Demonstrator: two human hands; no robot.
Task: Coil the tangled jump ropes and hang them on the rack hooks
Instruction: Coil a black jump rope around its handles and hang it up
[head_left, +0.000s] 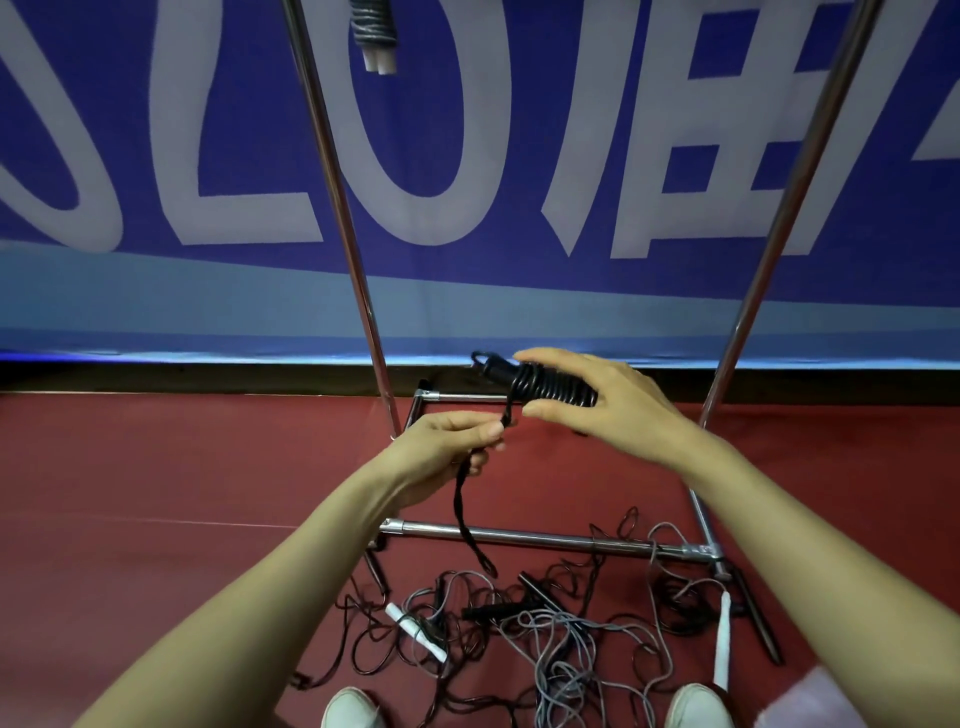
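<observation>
Sitting in the right hand (618, 410), coiled rope (550, 391) trails to left hand (444, 449).

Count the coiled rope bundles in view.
2: a grey bundle hanging at the top edge, and a black bundle in the right hand. More may hang out of view above.

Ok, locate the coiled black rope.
Head view, centre: the coiled black rope is held by the right hand, its loose tail pinched by the left hand.
</observation>
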